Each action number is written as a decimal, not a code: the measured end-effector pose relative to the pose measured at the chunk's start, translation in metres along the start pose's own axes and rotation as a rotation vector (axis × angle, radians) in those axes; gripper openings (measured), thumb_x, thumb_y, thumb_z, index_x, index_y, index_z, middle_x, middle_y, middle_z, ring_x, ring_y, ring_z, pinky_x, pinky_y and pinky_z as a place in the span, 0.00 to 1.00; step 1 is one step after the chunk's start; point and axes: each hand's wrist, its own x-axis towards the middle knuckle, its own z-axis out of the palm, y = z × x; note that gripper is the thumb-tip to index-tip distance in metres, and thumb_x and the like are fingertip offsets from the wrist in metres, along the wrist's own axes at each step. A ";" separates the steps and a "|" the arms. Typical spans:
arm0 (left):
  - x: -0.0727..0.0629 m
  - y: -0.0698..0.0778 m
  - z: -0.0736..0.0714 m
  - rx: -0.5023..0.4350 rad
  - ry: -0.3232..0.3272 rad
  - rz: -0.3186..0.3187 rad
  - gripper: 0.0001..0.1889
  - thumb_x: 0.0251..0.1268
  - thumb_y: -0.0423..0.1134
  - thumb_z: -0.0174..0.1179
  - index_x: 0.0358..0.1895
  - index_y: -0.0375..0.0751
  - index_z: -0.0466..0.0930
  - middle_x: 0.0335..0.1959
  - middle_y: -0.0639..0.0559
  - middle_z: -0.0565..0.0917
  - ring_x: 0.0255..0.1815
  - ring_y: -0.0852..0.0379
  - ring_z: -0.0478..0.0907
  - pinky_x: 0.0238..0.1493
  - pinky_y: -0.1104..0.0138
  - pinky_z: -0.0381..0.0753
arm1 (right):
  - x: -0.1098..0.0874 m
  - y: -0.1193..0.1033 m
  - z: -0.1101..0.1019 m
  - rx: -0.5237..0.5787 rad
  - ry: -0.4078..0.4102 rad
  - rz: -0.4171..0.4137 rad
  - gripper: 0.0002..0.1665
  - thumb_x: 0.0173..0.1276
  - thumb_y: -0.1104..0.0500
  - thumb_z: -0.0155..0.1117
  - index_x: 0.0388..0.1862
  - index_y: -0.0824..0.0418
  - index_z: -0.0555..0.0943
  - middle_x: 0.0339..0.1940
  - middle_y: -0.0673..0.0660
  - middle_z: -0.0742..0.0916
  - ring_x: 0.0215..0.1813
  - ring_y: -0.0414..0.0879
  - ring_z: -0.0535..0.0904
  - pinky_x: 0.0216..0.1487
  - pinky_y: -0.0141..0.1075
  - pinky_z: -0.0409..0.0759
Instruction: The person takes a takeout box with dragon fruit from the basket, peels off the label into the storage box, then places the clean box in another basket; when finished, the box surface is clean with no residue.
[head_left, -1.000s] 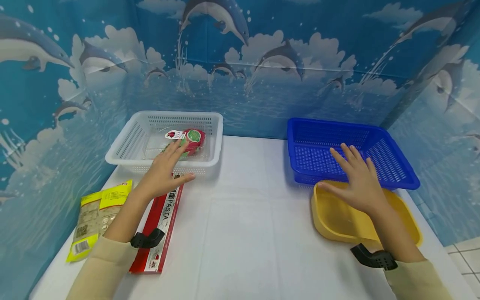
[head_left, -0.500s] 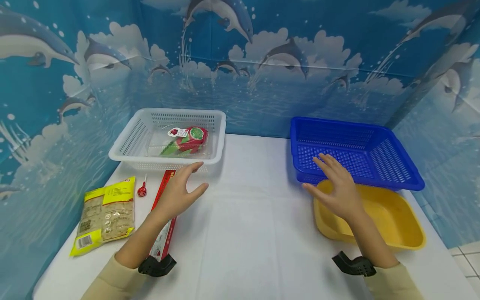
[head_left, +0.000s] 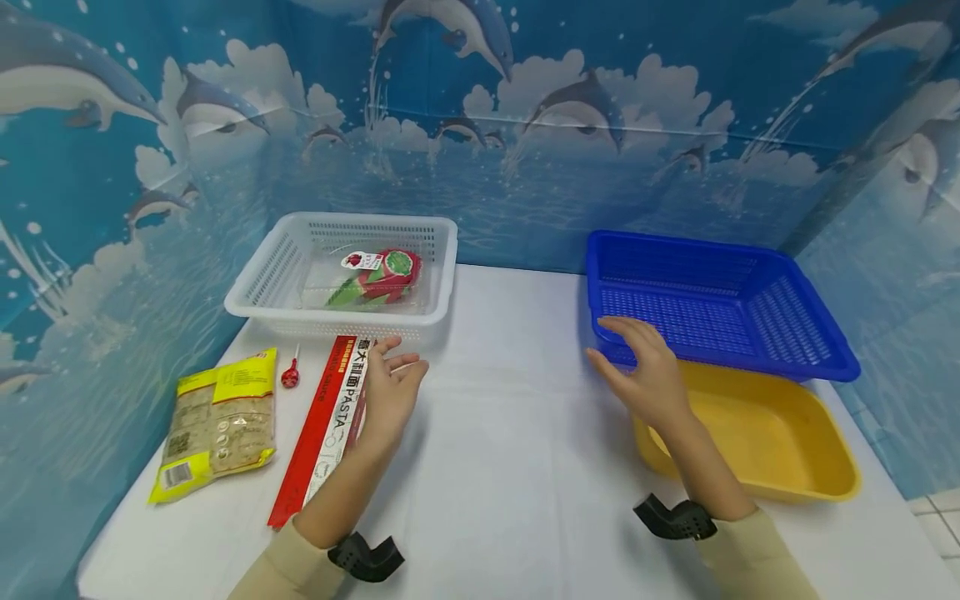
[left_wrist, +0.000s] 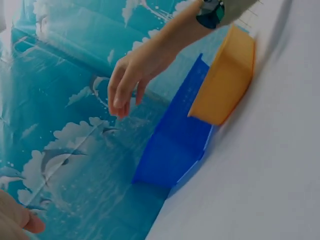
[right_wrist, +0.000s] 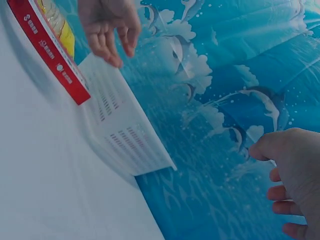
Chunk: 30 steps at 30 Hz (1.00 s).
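Observation:
My left hand (head_left: 392,400) hovers over the right side of a red and white pasta box (head_left: 318,429), fingers loosely bent and holding nothing. My right hand (head_left: 651,379) hangs above the near left corner of a blue plastic basket (head_left: 720,354) and the edge of a yellow tub (head_left: 757,483), also with nothing in it. In the right wrist view the thumb and fingers (right_wrist: 280,192) of that hand stand apart. Behind the pasta box, a white basket (head_left: 337,318) holds a clear pack with a red and green dragon fruit (head_left: 393,275).
Left of the pasta box lies a yellow-ended bag of pale, dry-looking food (head_left: 221,421). A red lollipop (head_left: 290,375) sits between bag and box. A dolphin-print curtain (head_left: 517,200) closes off the back and sides of the white table (head_left: 510,467).
My left hand has drawn back from the white basket and moved right, uncovering the lollipop and more of the pasta box. My right hand has shifted left, off the yellow tub's middle.

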 end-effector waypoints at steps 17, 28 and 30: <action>0.045 -0.041 0.041 -0.240 0.310 0.108 0.24 0.66 0.29 0.56 0.61 0.36 0.57 0.37 0.45 0.74 0.34 0.53 0.77 0.34 0.71 0.75 | 0.027 -0.025 0.035 0.113 -0.023 0.011 0.23 0.65 0.56 0.67 0.56 0.65 0.80 0.56 0.63 0.82 0.61 0.58 0.73 0.61 0.58 0.70; 0.065 -0.048 0.045 -0.339 0.318 0.290 0.24 0.67 0.28 0.58 0.60 0.35 0.56 0.40 0.42 0.72 0.31 0.55 0.81 0.37 0.70 0.80 | 0.055 -0.041 0.052 0.152 -0.058 -0.011 0.22 0.67 0.55 0.67 0.57 0.64 0.80 0.56 0.62 0.83 0.60 0.56 0.75 0.61 0.54 0.71; 0.067 -0.048 0.046 -0.352 0.329 0.294 0.25 0.66 0.27 0.58 0.60 0.32 0.56 0.41 0.42 0.71 0.33 0.49 0.82 0.38 0.68 0.82 | 0.060 -0.044 0.056 0.156 -0.073 -0.007 0.22 0.67 0.55 0.66 0.57 0.64 0.80 0.56 0.61 0.83 0.61 0.55 0.74 0.61 0.54 0.71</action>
